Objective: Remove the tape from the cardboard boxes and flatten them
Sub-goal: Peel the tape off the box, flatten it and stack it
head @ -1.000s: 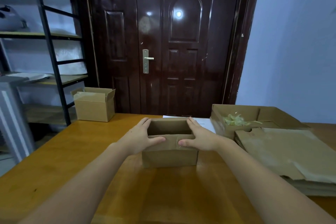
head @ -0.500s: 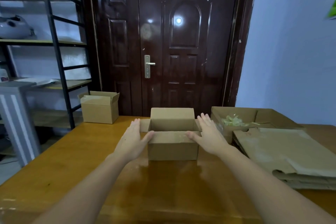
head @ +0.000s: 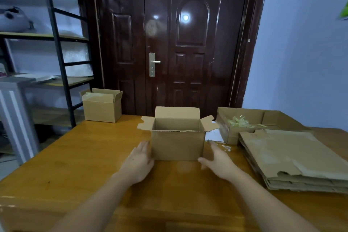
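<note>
At twelve o'clock on the glossy wooden worktop (head: 75,165) I see the open cardboard box (head: 178,144), flaps up. My left hand (head: 138,162) and right hand (head: 219,162) flank its base, fingers straight. Flattened cardboard stack (head: 293,158) lies at three o'clock, tape scraps (head: 240,121) in a tray at two, another box (head: 101,105) at ten.

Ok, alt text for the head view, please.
An open cardboard box stands on a wooden table, flaps up, with the left hand and right hand open at its sides. Flattened boxes lie stacked at right.
</note>
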A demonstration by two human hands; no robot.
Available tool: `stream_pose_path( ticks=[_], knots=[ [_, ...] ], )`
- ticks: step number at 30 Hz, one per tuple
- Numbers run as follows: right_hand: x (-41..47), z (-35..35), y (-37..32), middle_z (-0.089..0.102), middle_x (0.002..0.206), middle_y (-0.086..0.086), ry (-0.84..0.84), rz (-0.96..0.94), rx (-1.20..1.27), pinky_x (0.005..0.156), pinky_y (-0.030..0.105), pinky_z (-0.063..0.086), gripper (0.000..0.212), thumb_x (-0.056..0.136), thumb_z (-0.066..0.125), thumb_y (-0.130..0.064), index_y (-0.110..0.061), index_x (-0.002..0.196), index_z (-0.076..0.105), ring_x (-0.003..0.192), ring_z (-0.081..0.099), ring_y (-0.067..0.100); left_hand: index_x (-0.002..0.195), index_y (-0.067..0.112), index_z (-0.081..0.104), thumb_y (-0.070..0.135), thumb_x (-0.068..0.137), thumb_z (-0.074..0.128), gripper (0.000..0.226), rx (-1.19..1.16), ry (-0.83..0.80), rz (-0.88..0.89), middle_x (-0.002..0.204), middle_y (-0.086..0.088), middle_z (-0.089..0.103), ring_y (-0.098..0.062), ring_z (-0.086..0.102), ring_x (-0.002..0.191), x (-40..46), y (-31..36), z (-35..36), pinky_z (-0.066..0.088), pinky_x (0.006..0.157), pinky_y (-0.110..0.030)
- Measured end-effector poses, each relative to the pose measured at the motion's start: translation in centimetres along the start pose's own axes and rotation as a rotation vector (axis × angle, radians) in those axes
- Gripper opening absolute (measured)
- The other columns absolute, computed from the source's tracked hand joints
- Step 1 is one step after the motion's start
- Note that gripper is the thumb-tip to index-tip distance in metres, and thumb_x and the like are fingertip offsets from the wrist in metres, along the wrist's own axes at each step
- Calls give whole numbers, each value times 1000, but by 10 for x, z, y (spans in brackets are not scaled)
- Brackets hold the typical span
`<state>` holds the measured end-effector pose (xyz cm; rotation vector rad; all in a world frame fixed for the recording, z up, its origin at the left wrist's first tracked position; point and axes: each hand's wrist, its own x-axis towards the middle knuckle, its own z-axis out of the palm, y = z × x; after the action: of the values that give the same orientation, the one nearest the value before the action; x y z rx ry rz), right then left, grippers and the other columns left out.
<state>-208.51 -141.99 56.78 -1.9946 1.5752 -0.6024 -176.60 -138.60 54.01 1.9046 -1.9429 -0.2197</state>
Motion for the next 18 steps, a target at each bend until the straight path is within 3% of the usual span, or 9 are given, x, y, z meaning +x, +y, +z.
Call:
stream_pose_path(
  ticks=[3, 6, 8, 11, 13, 15, 18],
  knots=[
    [4, 13, -4, 49, 149, -5, 77, -95, 24, 101, 21, 43, 93, 89, 76, -29, -31, 160, 16, 126, 57, 13, 166, 14, 0, 45, 102, 57, 92, 78, 50, 35, 174, -7, 9, -22, 10, 160, 3, 11, 6, 11, 127, -35],
    [7, 16, -13, 52, 142, -7, 127, -142, 44, 98, 32, 50, 111, 84, 81, -24, -41, 160, 2, 116, 60, 21, 166, 17, 2, 46, 96, 69, 101, 38, 164, -1, 173, -5, 17, -21, 18, 159, 5, 16, 2, 17, 127, -36],
    [8, 14, -16, 57, 133, -11, 159, -178, 51, 94, 28, 51, 114, 82, 81, -24, -50, 156, -1, 113, 60, 11, 166, 23, 1, 48, 95, 70, 102, -23, 216, 20, 172, 0, 20, -18, 21, 158, 5, 18, -3, 21, 127, -37],
    [9, 6, -19, 67, 101, -22, 176, -217, 159, 75, 21, 56, 103, 82, 74, -39, -75, 140, -4, 88, 67, 3, 165, 34, -6, 50, 96, 68, 103, -181, 192, 53, 171, 12, 19, -11, 22, 156, 2, 22, -17, 27, 126, -40],
    [8, 1, -25, 61, 117, -35, 198, -271, 174, 86, 14, 52, 95, 84, 70, -48, -67, 148, 2, 105, 62, -5, 166, 37, 0, 47, 98, 66, 95, -275, 214, 60, 169, 15, 23, -9, 26, 154, 1, 26, -25, 32, 124, -41],
    [10, -2, -30, 46, 146, -27, 236, -289, 259, 107, 26, 44, 88, 90, 71, -45, -45, 158, 16, 131, 47, -2, 166, 33, 11, 44, 101, 61, 83, -304, 274, 33, 168, 11, 30, -11, 31, 152, 1, 29, -31, 34, 123, -38],
    [11, -2, -38, 46, 149, -17, 309, -259, 356, 109, 32, 45, 72, 94, 66, -49, -33, 153, 28, 133, 47, 4, 165, 30, 22, 48, 102, 53, 72, -370, 381, -13, 163, 6, 41, -15, 39, 148, 2, 36, -34, 38, 119, -39]
  ],
)
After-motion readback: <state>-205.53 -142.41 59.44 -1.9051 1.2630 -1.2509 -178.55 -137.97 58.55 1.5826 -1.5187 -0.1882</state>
